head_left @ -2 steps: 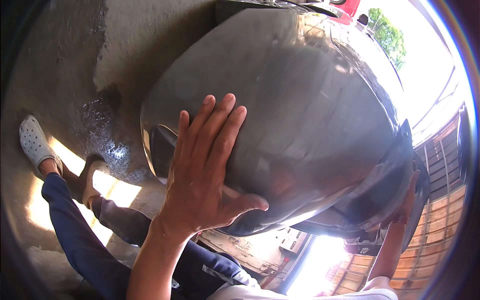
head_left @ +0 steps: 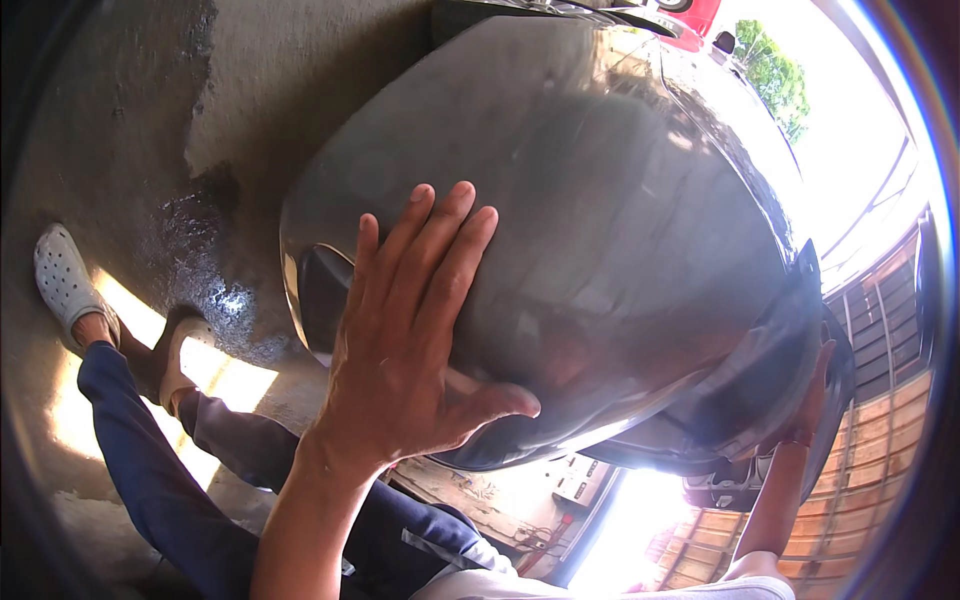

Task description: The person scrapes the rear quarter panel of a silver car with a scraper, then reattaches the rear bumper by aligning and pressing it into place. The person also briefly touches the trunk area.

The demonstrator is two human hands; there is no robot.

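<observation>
Both hands meet the grey car panel [head_left: 600, 200]: my left hand [head_left: 410, 340] flat, fingers spread; my right hand [head_left: 805, 400] seemingly gripping its edge.

Floor [head_left: 120, 130]: grey concrete, wet dark patch [head_left: 205, 260] toward left edge.
Sunlit strip [head_left: 225, 375]: across floor, lower left.
Red vehicle part [head_left: 695, 15]: top edge.
Tree [head_left: 775, 75]: green, upper right.
Slatted wall [head_left: 850, 510]: brown, lower right.

Glossy grey curved car body panel [head_left: 620, 200], tilted, held above concrete floor
</observation>
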